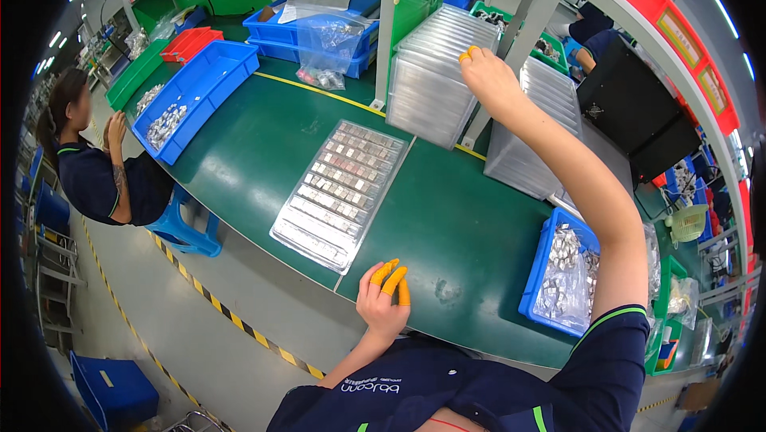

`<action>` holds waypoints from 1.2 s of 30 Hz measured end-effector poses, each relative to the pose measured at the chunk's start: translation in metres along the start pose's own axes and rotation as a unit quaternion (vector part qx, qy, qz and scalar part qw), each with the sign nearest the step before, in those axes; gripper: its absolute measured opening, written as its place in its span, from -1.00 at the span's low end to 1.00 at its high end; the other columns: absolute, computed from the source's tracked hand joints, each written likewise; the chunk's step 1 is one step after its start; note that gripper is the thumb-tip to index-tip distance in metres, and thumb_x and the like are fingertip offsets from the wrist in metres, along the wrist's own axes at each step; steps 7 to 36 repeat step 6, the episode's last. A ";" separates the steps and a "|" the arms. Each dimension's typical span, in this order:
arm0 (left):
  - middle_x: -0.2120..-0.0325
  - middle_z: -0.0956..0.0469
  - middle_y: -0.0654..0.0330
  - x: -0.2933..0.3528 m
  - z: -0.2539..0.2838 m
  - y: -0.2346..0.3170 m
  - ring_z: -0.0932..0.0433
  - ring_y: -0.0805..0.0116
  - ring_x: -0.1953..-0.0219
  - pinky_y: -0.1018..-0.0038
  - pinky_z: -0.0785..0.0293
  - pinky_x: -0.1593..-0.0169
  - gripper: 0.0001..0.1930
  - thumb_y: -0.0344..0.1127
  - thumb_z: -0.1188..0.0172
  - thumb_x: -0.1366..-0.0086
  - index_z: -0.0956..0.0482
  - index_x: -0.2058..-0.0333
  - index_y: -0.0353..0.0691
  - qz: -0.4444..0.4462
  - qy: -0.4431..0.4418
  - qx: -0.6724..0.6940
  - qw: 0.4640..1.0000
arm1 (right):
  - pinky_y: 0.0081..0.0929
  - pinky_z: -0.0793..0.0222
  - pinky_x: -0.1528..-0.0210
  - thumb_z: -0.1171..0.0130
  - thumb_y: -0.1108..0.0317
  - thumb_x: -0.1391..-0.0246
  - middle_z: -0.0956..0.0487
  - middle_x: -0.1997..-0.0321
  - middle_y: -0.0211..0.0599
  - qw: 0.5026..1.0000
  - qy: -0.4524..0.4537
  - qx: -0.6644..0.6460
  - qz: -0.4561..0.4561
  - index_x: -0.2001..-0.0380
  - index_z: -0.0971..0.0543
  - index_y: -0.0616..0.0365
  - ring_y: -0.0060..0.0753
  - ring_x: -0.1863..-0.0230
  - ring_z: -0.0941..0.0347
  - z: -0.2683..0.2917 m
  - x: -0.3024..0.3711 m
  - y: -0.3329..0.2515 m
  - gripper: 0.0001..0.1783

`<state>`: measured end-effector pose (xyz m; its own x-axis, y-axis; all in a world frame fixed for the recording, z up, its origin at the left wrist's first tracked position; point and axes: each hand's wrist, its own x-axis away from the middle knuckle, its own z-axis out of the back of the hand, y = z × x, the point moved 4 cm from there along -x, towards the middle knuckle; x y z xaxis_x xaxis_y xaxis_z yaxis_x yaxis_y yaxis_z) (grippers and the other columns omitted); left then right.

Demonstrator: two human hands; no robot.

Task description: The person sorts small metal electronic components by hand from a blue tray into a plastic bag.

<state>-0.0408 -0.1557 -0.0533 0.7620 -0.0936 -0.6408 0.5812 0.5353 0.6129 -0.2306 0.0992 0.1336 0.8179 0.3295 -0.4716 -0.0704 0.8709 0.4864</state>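
Note:
My right hand (489,81) reaches far forward to a stack of clear plastic trays (435,81). Its fingers, some in yellow finger cots, are curled at the stack's upper right edge; what lies between them is hidden. Close to the bench's front edge, my left hand (384,302) is raised with fingers apart, wearing yellow cots and holding nothing. Beyond it, a clear blister tray (291,228) lies flat on the green bench (423,232). Small silvery metal parts (351,165) sit in rows in its pockets, with some reddish ones among them.
A second stack of clear trays (531,141) stands right of a grey post (479,130). A blue bin (525,304) with bagged metal parts is near my right arm. At left, a person (100,173) sits by a blue bin (207,101) of small parts. Behind are blue trays (275,49).

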 end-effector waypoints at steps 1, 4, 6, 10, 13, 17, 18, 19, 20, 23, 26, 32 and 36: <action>0.32 -0.55 0.26 -0.001 0.001 0.000 -0.49 0.19 0.18 0.43 -0.45 0.24 -0.75 -0.54 -0.19 0.13 -0.59 0.38 -0.16 0.000 0.002 0.003 1.000 | -0.40 -0.46 0.24 -0.13 0.55 0.26 -0.48 0.37 -0.13 1.000 -0.001 -0.001 0.001 0.46 -0.48 0.29 -0.20 0.22 -0.45 0.000 -0.001 -0.002 -0.83; 0.31 -0.55 0.27 -0.001 0.002 0.000 -0.49 0.19 0.18 0.44 -0.45 0.24 -0.75 -0.54 -0.19 0.13 -0.59 0.38 -0.16 0.000 0.000 0.009 1.000 | -0.45 -0.50 0.29 -0.15 0.55 0.31 -0.48 0.36 -0.13 0.999 -0.038 0.020 0.018 0.47 -0.48 0.30 -0.20 0.21 -0.45 -0.002 -0.004 -0.008 -0.81; 0.31 -0.55 0.27 0.000 0.001 -0.001 -0.49 0.19 0.18 0.44 -0.46 0.24 -0.75 -0.54 -0.19 0.14 -0.59 0.38 -0.16 0.000 -0.003 0.012 1.000 | -0.41 -0.49 0.27 -0.17 0.55 0.33 -0.47 0.35 -0.13 0.999 -0.047 0.002 0.000 0.47 -0.48 0.31 -0.19 0.20 -0.45 0.000 -0.007 -0.007 -0.78; 0.31 -0.55 0.27 0.000 0.001 -0.001 -0.49 0.19 0.18 0.44 -0.46 0.24 -0.75 -0.54 -0.19 0.14 -0.59 0.38 -0.16 0.000 -0.003 0.012 1.000 | -0.41 -0.49 0.27 -0.17 0.55 0.33 -0.47 0.35 -0.13 0.999 -0.047 0.002 0.000 0.47 -0.48 0.31 -0.19 0.20 -0.45 0.000 -0.007 -0.007 -0.78; 0.31 -0.55 0.27 0.000 0.001 -0.001 -0.49 0.19 0.18 0.44 -0.46 0.24 -0.75 -0.54 -0.19 0.14 -0.59 0.38 -0.16 0.000 -0.003 0.012 1.000 | -0.41 -0.49 0.27 -0.17 0.55 0.33 -0.47 0.35 -0.13 0.999 -0.047 0.002 0.000 0.47 -0.48 0.31 -0.19 0.20 -0.45 0.000 -0.007 -0.007 -0.78; 0.31 -0.55 0.27 0.000 0.001 -0.001 -0.49 0.19 0.18 0.44 -0.46 0.24 -0.75 -0.54 -0.19 0.14 -0.59 0.38 -0.16 0.000 -0.003 0.012 1.000 | -0.41 -0.49 0.27 -0.17 0.55 0.33 -0.47 0.35 -0.13 0.999 -0.047 0.002 0.000 0.47 -0.48 0.31 -0.19 0.20 -0.45 0.000 -0.007 -0.007 -0.78; 0.31 -0.55 0.27 0.000 0.001 -0.001 -0.49 0.19 0.18 0.44 -0.46 0.24 -0.75 -0.54 -0.19 0.14 -0.59 0.38 -0.16 0.000 -0.003 0.012 1.000 | -0.41 -0.49 0.27 -0.17 0.55 0.33 -0.47 0.35 -0.13 0.999 -0.047 0.002 0.000 0.47 -0.48 0.31 -0.19 0.20 -0.45 0.000 -0.007 -0.007 -0.78; 0.31 -0.55 0.27 0.000 0.001 -0.001 -0.49 0.19 0.18 0.44 -0.46 0.24 -0.75 -0.54 -0.19 0.14 -0.59 0.38 -0.16 0.000 -0.003 0.012 1.000 | -0.41 -0.49 0.27 -0.17 0.55 0.33 -0.47 0.35 -0.13 0.999 -0.047 0.002 0.000 0.47 -0.48 0.31 -0.19 0.20 -0.45 0.000 -0.007 -0.007 -0.78; 0.31 -0.55 0.27 0.000 0.001 -0.001 -0.49 0.19 0.18 0.44 -0.46 0.24 -0.75 -0.54 -0.19 0.14 -0.59 0.38 -0.16 0.000 -0.003 0.012 1.000 | -0.41 -0.49 0.27 -0.17 0.55 0.33 -0.47 0.35 -0.13 0.999 -0.047 0.002 0.000 0.47 -0.48 0.31 -0.19 0.20 -0.45 0.000 -0.007 -0.007 -0.78; 0.31 -0.55 0.27 0.000 0.001 -0.001 -0.49 0.19 0.18 0.44 -0.46 0.24 -0.75 -0.54 -0.19 0.14 -0.59 0.38 -0.16 0.000 -0.003 0.012 1.000 | -0.41 -0.49 0.27 -0.17 0.55 0.33 -0.47 0.35 -0.13 0.999 -0.047 0.002 0.000 0.47 -0.48 0.31 -0.19 0.20 -0.45 0.000 -0.007 -0.007 -0.78; 0.31 -0.55 0.27 0.000 0.001 -0.001 -0.49 0.19 0.18 0.44 -0.46 0.24 -0.75 -0.54 -0.19 0.14 -0.59 0.38 -0.16 0.000 -0.003 0.012 1.000 | -0.41 -0.49 0.27 -0.17 0.55 0.33 -0.47 0.35 -0.13 0.999 -0.047 0.002 0.000 0.47 -0.48 0.31 -0.19 0.20 -0.45 0.000 -0.007 -0.007 -0.78; 0.31 -0.55 0.27 0.000 0.001 -0.001 -0.49 0.19 0.18 0.44 -0.46 0.24 -0.75 -0.54 -0.19 0.14 -0.59 0.38 -0.16 0.000 -0.003 0.012 1.000 | -0.41 -0.49 0.27 -0.17 0.55 0.33 -0.47 0.35 -0.13 0.999 -0.047 0.002 0.000 0.47 -0.48 0.31 -0.19 0.20 -0.45 0.000 -0.007 -0.007 -0.78; 0.31 -0.55 0.27 0.000 0.001 -0.001 -0.49 0.19 0.18 0.44 -0.46 0.24 -0.75 -0.54 -0.19 0.14 -0.59 0.38 -0.16 0.000 -0.003 0.012 1.000 | -0.41 -0.49 0.27 -0.17 0.55 0.33 -0.47 0.35 -0.13 0.999 -0.047 0.002 0.000 0.47 -0.48 0.31 -0.19 0.20 -0.45 0.000 -0.007 -0.007 -0.78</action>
